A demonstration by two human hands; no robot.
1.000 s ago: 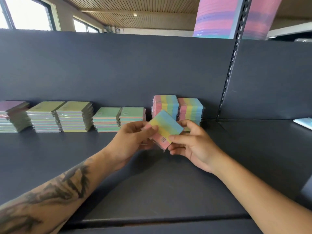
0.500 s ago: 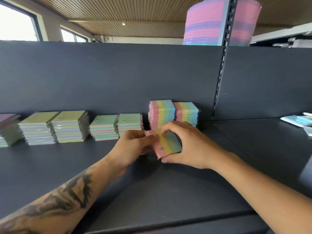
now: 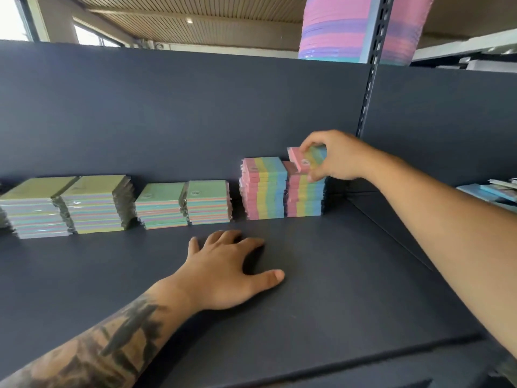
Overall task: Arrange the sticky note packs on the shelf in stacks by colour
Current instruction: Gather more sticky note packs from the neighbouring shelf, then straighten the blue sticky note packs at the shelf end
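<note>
My right hand [image 3: 334,156] pinches a striped pink-yellow-green-blue sticky note pack [image 3: 303,159], tilted just above the right-hand striped stack [image 3: 303,196]. A second striped stack [image 3: 264,187] stands beside it on the left. Further left along the dark shelf [image 3: 321,275] sit two green-topped stacks [image 3: 183,204] and two olive-topped stacks [image 3: 67,207]. My left hand [image 3: 226,268] rests flat on the shelf in front of the stacks, fingers spread, holding nothing.
The dark back panel rises right behind the stacks. A slotted upright post [image 3: 370,68] divides this bay from the right one, where pale blue packs [image 3: 489,191] lie. A tall pink and purple pile [image 3: 335,26] stands on the level above.
My left hand let go of the striped pack and dropped flat onto the shelf. My right hand carried the pack up and back to the top of the right striped stack.
</note>
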